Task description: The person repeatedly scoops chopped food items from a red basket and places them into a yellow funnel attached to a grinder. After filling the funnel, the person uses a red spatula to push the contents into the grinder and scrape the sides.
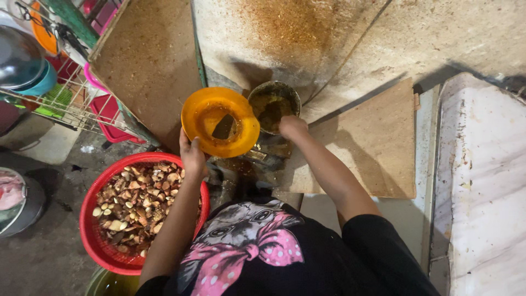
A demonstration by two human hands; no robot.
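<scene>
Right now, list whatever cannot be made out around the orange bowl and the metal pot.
- Head view: the fingers of the right hand, curled at the rim of the round metal pot, are hidden by the hand itself.
- The dark lump in the orange plastic bowl, held by the left hand: too blurred to identify.
- The red plastic basket of brown and white pieces: its right side is covered by the left arm.

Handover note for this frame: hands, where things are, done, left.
Left hand: holds the orange bowl tilted by its lower rim.
Right hand: at the rim of the metal pot, grip unclear.
Pot holds brownish-green mash; bowl shows only residue.
Red basket of mixed brown and pale pieces sits at lower left, untouched.
Done: bowl looks mostly emptied.
Left: basket is full.
</scene>
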